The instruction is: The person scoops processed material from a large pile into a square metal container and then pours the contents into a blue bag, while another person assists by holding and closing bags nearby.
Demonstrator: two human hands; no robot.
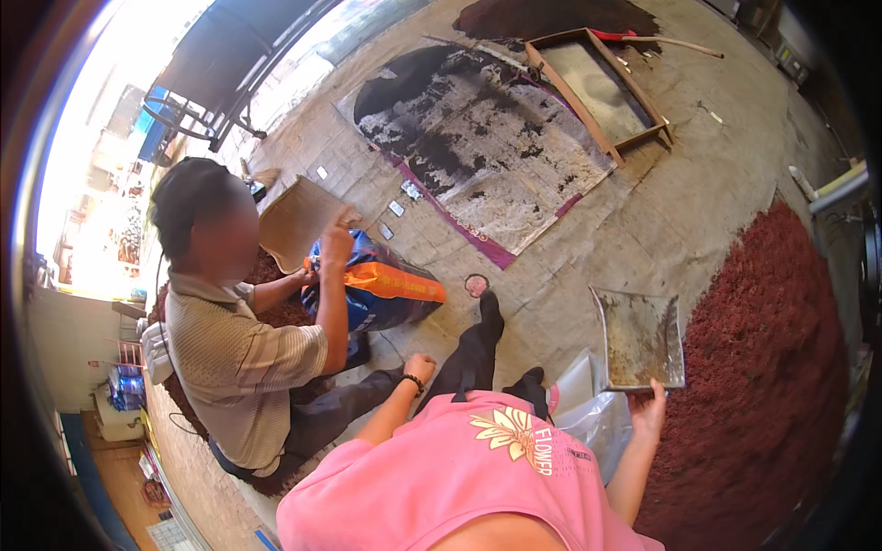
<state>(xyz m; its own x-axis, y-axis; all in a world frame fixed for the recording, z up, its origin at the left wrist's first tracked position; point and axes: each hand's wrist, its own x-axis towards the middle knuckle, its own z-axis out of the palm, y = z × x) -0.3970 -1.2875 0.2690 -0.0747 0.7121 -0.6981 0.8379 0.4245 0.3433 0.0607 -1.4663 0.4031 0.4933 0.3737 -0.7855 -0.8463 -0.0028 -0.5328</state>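
Observation:
My right hand (649,406) grips the near edge of a square, shallow metal scoop (640,342) with worn, dirty insides, fingers closed on its rim. The scoop looks empty and is beside a large heap of reddish-brown granular material (763,367). A clear plastic bag (588,404) lies between that arm and my legs. My left hand (420,368), a dark beaded bracelet at its wrist, is near my thigh with its fingers curled in, and nothing shows in it. Ahead of it stands a blue and orange sack (381,289), held at its top by a co-worker's hand (310,274).
The co-worker (234,358) sits close on my left, one hand raised. A tan scoop (299,220) lies beyond the sack. Farther off are a dirt-covered sheet (487,138), a wooden-framed sieve (597,87), a red-headed long-handled tool (675,42) and a dark heap (551,18).

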